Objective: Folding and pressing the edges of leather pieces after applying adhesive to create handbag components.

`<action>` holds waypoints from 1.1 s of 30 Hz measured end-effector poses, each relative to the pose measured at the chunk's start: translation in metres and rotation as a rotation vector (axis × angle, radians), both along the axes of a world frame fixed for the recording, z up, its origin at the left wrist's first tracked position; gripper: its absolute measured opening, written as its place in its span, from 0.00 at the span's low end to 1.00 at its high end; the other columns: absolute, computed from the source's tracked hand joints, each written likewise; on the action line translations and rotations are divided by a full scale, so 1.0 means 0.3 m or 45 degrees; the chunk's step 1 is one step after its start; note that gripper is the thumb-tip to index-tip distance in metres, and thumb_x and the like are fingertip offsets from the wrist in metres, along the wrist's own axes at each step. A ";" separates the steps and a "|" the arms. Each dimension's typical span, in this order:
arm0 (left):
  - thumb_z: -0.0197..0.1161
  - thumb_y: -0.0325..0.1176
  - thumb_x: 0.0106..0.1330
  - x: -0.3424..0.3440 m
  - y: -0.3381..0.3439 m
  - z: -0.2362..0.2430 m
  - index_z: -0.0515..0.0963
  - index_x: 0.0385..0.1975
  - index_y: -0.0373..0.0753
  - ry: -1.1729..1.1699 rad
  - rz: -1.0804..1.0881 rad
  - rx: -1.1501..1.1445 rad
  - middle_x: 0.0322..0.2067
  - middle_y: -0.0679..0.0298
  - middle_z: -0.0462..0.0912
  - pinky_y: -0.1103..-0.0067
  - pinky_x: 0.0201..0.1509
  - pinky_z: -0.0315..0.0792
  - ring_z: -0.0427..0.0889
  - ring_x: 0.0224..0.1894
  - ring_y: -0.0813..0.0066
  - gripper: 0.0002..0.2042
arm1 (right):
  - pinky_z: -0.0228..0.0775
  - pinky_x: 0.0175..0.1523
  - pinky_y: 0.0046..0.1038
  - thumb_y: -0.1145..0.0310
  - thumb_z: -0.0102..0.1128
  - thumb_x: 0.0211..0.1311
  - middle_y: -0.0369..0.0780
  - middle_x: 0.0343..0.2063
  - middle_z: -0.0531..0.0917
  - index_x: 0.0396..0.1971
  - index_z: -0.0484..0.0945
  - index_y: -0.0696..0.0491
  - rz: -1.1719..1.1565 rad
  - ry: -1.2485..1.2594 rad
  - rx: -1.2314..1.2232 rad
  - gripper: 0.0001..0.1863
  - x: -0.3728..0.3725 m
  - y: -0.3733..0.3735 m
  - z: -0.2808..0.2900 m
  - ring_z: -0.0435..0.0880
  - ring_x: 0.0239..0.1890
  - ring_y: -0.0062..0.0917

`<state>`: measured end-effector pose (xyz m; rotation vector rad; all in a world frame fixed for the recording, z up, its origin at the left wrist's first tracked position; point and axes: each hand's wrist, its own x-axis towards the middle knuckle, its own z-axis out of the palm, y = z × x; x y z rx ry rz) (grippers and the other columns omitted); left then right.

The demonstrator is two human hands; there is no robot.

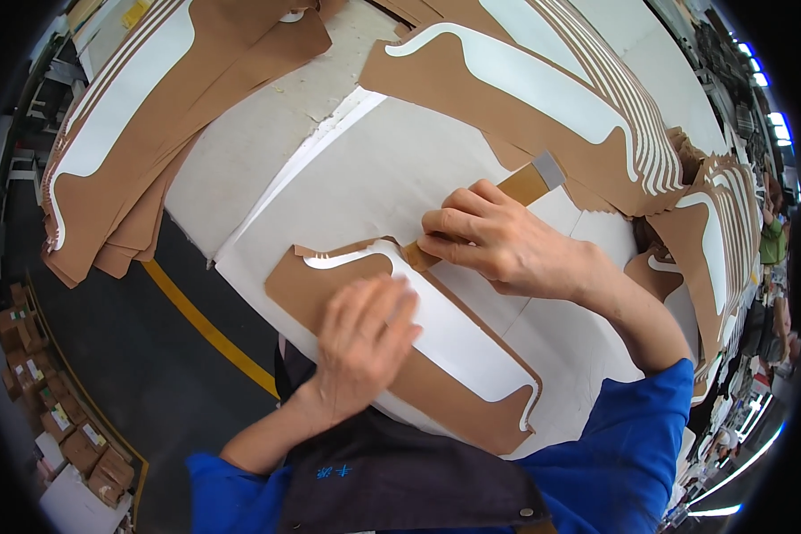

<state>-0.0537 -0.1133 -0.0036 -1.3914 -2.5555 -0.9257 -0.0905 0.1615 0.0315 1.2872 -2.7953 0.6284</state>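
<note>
Brown panel lies on the table beneath the blurred left hand, fingers slightly parted; the right hand pinches a tan stick between its fingers.

On the dark apron, below the left hand and well down and to the left of the right hand, stands a small light-blue mark of two characters, set side by side, the clearest lettering in view. Far to the left of the left hand and lower than it, beyond the floor's dark strip, stacked brown cartons bear small pale labels, whose print is too small to read.
</note>
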 end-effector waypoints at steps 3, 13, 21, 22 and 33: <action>0.72 0.35 0.63 -0.026 -0.010 0.001 0.82 0.54 0.33 0.021 0.110 -0.108 0.63 0.49 0.79 0.58 0.65 0.70 0.76 0.65 0.51 0.21 | 0.70 0.53 0.33 0.76 0.69 0.49 0.39 0.49 0.81 0.46 0.85 0.58 0.019 -0.004 -0.011 0.20 -0.014 -0.004 0.002 0.78 0.51 0.31; 0.73 0.39 0.63 -0.048 -0.012 0.018 0.78 0.60 0.35 -0.067 0.049 -0.215 0.69 0.46 0.71 0.55 0.67 0.66 0.71 0.68 0.49 0.27 | 0.70 0.53 0.33 0.77 0.68 0.50 0.39 0.47 0.81 0.45 0.85 0.58 0.134 -0.009 -0.025 0.19 -0.116 -0.016 0.006 0.78 0.49 0.31; 0.72 0.43 0.65 -0.064 -0.028 0.011 0.77 0.61 0.31 -0.079 0.046 -0.170 0.68 0.47 0.74 0.57 0.67 0.66 0.73 0.67 0.51 0.29 | 0.69 0.53 0.31 0.78 0.68 0.51 0.36 0.42 0.80 0.42 0.87 0.56 0.263 -0.033 -0.040 0.15 -0.194 -0.033 0.013 0.78 0.48 0.28; 0.72 0.43 0.65 -0.063 -0.028 0.012 0.77 0.61 0.29 -0.074 0.057 -0.177 0.68 0.48 0.75 0.57 0.67 0.67 0.73 0.67 0.52 0.30 | 0.69 0.53 0.30 0.78 0.68 0.51 0.35 0.40 0.80 0.41 0.88 0.55 0.276 -0.017 -0.038 0.14 -0.198 -0.036 0.013 0.78 0.47 0.27; 0.71 0.47 0.66 -0.070 -0.039 0.003 0.78 0.61 0.30 -0.062 0.037 -0.179 0.66 0.49 0.76 0.58 0.67 0.67 0.75 0.66 0.54 0.30 | 0.69 0.52 0.29 0.76 0.70 0.50 0.33 0.35 0.78 0.37 0.88 0.54 0.428 -0.053 0.048 0.12 -0.279 -0.068 0.033 0.76 0.45 0.26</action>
